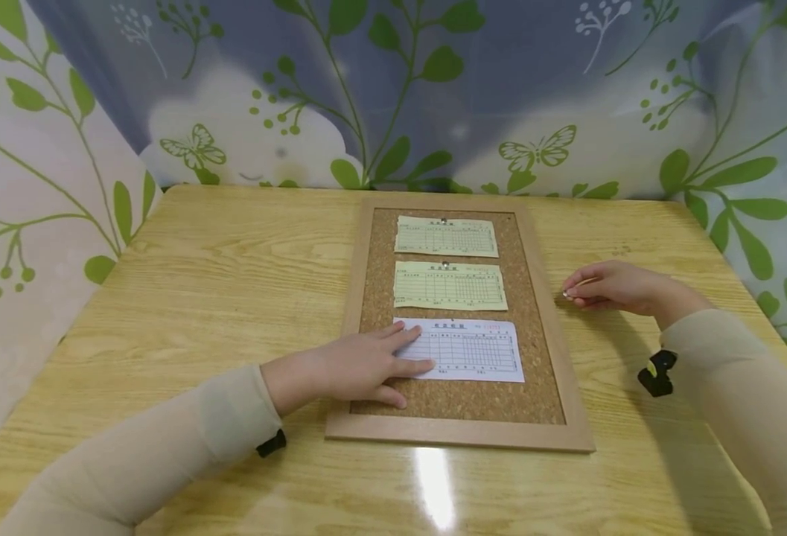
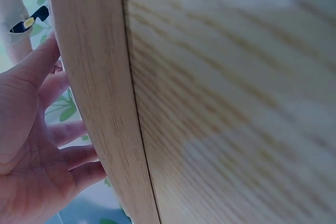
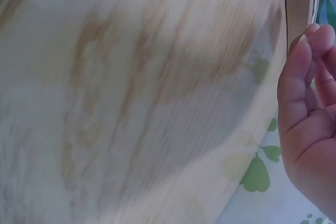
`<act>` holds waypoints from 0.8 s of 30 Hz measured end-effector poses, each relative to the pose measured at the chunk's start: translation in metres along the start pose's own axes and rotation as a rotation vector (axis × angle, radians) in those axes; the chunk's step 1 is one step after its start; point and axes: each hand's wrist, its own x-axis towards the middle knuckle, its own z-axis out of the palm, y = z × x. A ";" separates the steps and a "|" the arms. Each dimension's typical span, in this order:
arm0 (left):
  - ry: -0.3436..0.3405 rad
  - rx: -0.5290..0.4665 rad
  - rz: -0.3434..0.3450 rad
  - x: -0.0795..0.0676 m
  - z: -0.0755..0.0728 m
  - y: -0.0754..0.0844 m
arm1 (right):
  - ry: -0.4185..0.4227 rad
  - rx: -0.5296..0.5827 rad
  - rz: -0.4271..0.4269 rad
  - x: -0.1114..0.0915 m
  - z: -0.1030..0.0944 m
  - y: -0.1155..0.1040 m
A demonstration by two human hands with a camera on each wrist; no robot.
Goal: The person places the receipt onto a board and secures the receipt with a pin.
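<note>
On the cork board [image 1: 547, 372] lies a white printed slip [image 1: 480, 357], the lowest of three. My left hand [image 1: 366, 365] rests on its left part with fingers spread, covering that side. In the left wrist view the left hand's fingers [image 2: 79, 156] lie along the board's wooden frame [image 2: 100, 77]. Just right of the board, my right hand [image 1: 614, 286] pinches a small silvery push pin [image 1: 565, 295] between thumb and fingertips. The right wrist view shows the right hand [image 3: 310, 108] with fingertips together; the pin is hidden there.
Higher on the cork, a pale green slip [image 1: 445, 237] and a second green slip [image 1: 450, 286] each hang from a silvery pin at the top edge. The board lies on a wood-grain table [image 1: 232, 268], with a leaf-patterned cloth [image 1: 232, 89] behind it.
</note>
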 end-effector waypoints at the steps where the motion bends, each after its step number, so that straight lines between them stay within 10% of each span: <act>1: -0.002 -0.004 -0.001 0.000 0.000 0.000 | -0.004 0.007 0.003 0.000 0.001 -0.001; 24: 0.002 -0.003 -0.004 -0.001 0.000 0.001 | -0.088 -0.014 -0.022 0.003 0.030 -0.026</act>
